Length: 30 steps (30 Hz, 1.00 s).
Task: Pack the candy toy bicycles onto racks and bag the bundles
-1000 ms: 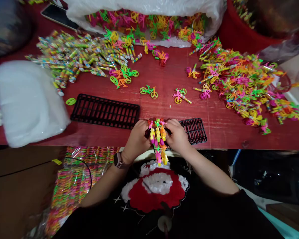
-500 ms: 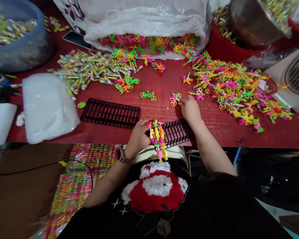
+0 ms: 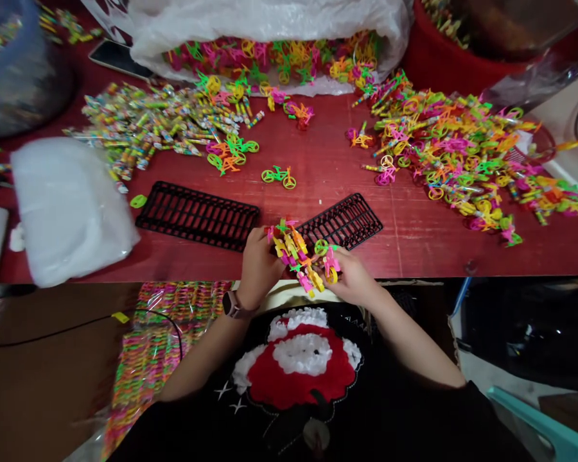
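Observation:
My left hand (image 3: 260, 266) is closed around a bunch of small plastic toy bicycles (image 3: 293, 247) in yellow, orange, pink and green, above the table's front edge. Against the right side of that bunch, my right hand (image 3: 355, 277) pinches a single toy bicycle (image 3: 331, 262) with pink, green and yellow parts. Some of my fingertips are hidden behind the toys. Just beyond my hands lie two black plastic grid racks, a left rack (image 3: 200, 215) and a right rack (image 3: 349, 221). A green toy bicycle (image 3: 279, 176) with yellow on one wheel rests farther back.
A heap of candy-filled tubes (image 3: 149, 122) lies at the left, and a large pile of toy bicycles with tubes (image 3: 443, 151) at the right. Behind is an open white sack (image 3: 270, 22) of bicycles. A stack of clear bags (image 3: 72, 212) sits front left; a red tub (image 3: 443, 64) stands back right.
My right hand has picked up the pink, green and yellow toy bicycle from the table and brought it down and left to the bunch in my left hand. The view has shifted slightly.

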Each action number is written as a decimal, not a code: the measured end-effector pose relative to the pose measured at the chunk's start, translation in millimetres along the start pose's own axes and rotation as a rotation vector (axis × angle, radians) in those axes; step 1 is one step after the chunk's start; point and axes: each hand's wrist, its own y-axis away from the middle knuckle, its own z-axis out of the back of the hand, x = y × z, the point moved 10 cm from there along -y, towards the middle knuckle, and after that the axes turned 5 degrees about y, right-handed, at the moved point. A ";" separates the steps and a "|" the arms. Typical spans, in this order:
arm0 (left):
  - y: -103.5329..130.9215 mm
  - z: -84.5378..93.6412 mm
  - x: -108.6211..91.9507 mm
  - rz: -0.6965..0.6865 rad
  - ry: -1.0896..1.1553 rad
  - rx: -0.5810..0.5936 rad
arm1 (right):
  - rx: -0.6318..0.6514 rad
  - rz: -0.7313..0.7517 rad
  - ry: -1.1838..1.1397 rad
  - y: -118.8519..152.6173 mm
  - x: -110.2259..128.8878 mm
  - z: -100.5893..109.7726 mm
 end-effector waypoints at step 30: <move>-2.8 -1.2 -6.3 -0.057 0.038 0.001 | -0.168 -0.050 -0.264 -5.7 22.4 40.7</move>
